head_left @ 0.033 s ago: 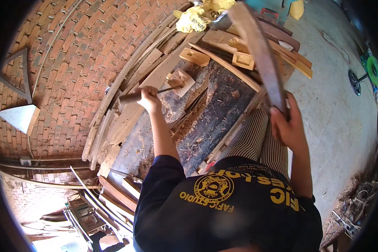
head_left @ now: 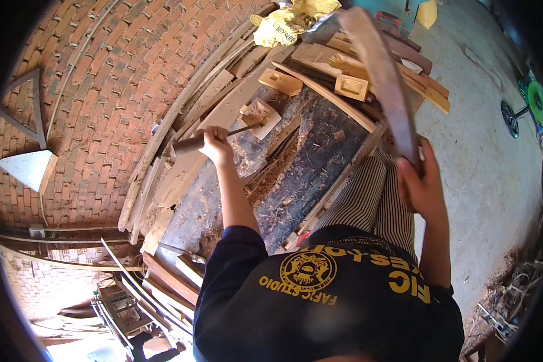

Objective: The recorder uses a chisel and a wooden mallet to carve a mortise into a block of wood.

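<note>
My left hand (head_left: 218,145) is closed around the wooden handle of a chisel (head_left: 188,143), whose long metal shaft reaches a pale wood block (head_left: 264,116) with a rough recess, lying on the dark, shaving-strewn work surface (head_left: 298,175). My right hand (head_left: 422,184) grips the lower end of a long, flat, worn wooden bar (head_left: 386,84), raised at a slant above the right side of the work surface. Beyond the pale block are two smaller carved yellowish pieces (head_left: 351,86) (head_left: 279,81), beside loose planks.
A yellow sack (head_left: 274,27) lies at the far end. Long boards (head_left: 157,175) line the left edge, above a brick surface (head_left: 72,102) with a white triangular piece (head_left: 27,169). On the concrete floor (head_left: 476,181) are a black wheel (head_left: 510,117) and green round object (head_left: 537,102). More timber (head_left: 169,283) lies lower left.
My right hand and the wooden bar have shifted slightly to the right. My left hand and the chisel stay almost in place.
</note>
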Motion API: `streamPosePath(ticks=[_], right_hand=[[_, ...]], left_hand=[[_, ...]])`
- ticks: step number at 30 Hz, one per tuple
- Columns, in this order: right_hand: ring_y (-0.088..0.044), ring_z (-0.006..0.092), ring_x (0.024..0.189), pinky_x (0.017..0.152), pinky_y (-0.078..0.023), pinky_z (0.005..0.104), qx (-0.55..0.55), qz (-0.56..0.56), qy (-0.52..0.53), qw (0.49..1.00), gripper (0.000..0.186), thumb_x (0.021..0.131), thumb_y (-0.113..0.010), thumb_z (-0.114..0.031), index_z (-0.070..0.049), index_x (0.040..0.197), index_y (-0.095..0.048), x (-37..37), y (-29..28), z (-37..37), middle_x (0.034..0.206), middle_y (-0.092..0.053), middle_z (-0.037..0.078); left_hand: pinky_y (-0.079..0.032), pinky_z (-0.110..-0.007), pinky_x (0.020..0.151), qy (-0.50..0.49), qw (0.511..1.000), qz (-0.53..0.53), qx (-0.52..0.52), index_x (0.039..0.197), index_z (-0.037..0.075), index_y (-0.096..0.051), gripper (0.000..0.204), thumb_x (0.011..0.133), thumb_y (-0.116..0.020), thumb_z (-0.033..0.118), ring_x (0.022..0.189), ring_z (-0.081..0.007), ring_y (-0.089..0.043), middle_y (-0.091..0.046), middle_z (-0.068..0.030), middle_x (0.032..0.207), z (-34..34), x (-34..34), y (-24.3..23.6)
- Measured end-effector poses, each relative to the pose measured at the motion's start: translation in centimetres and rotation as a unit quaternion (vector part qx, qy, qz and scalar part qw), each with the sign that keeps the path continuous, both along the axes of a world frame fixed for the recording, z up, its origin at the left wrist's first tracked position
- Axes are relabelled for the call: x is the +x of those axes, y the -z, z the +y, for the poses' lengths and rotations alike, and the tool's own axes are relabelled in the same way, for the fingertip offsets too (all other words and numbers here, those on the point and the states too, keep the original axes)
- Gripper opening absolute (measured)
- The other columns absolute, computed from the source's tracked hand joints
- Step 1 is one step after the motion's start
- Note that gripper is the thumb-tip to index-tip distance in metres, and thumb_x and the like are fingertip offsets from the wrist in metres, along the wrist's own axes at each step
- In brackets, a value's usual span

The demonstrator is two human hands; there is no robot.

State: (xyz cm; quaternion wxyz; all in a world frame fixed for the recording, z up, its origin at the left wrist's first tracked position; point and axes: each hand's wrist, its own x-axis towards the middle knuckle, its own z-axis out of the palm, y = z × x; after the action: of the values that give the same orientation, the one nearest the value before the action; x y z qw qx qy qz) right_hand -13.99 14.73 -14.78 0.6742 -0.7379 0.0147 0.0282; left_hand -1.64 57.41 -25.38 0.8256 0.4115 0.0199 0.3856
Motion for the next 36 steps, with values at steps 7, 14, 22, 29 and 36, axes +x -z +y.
streamPosePath(ticks=[7, 14, 22, 29, 36], right_hand=[[-0.044, 0.0071, 0.041, 0.036, -0.036, 0.0221, -0.085, 0.048, 0.143, 0.985, 0.050, 0.094, -0.053, -0.022, -0.004, 0.135, -0.032, -3.1, 1.0, -5.6, 0.063, -0.049, 0.001], [-0.043, 0.0076, 0.039, 0.035, -0.035, 0.0228, -0.078, 0.086, 0.198, 0.973, 0.051, 0.094, -0.054, -0.025, -0.004, 0.136, -0.033, -4.9, 2.2, -6.7, 0.061, -0.048, 0.001], [-0.043, 0.0076, 0.038, 0.034, -0.035, 0.0232, -0.108, 0.108, 0.167, 0.974, 0.054, 0.093, -0.055, -0.023, -0.001, 0.136, -0.031, -5.0, 3.3, -6.2, 0.058, -0.049, 0.001], [-0.043, 0.0079, 0.037, 0.034, -0.035, 0.0235, -0.112, 0.105, 0.154, 0.976, 0.052, 0.093, -0.054, -0.021, 0.000, 0.135, -0.032, -5.1, 3.5, -5.7, 0.055, -0.048, 0.001], [-0.043, 0.0079, 0.037, 0.034, -0.035, 0.0238, -0.148, 0.112, 0.150, 0.971, 0.050, 0.092, -0.055, -0.019, 0.000, 0.133, -0.033, -4.8, 3.6, -5.1, 0.054, -0.048, 0.001]], left_hand=[[-0.034, -0.028, 0.042, -0.023, 0.998, 0.013, 0.052, 0.079, 0.010, -0.040, 0.018, 0.078, -0.050, -0.005, 0.047, -0.0116, -0.038, -0.041, -0.0032, 0.058, -2.1, 1.2, -1.5], [-0.032, -0.027, 0.040, -0.044, 0.992, 0.071, 0.100, 0.078, 0.007, -0.041, 0.016, 0.076, -0.052, -0.004, 0.042, -0.0105, -0.036, -0.042, -0.0037, 0.056, -5.3, 2.1, -5.2], [-0.034, -0.025, 0.038, -0.101, 0.956, 0.140, 0.237, 0.072, 0.006, -0.043, 0.015, 0.075, -0.056, 0.000, 0.040, -0.0099, -0.044, -0.048, -0.0020, 0.053, -5.7, 4.2, -4.6], [-0.035, -0.024, 0.039, -0.099, 0.954, 0.155, 0.236, 0.069, 0.006, -0.044, 0.015, 0.074, -0.057, 0.001, 0.042, -0.0094, -0.045, -0.049, -0.0025, 0.053, -6.5, 4.2, -4.9], [-0.038, -0.025, 0.046, -0.102, 0.958, 0.143, 0.227, 0.071, 0.006, -0.046, 0.013, 0.075, -0.058, 0.001, 0.049, -0.0088, -0.046, -0.050, -0.0014, 0.060, -5.8, 4.1, -3.1]])
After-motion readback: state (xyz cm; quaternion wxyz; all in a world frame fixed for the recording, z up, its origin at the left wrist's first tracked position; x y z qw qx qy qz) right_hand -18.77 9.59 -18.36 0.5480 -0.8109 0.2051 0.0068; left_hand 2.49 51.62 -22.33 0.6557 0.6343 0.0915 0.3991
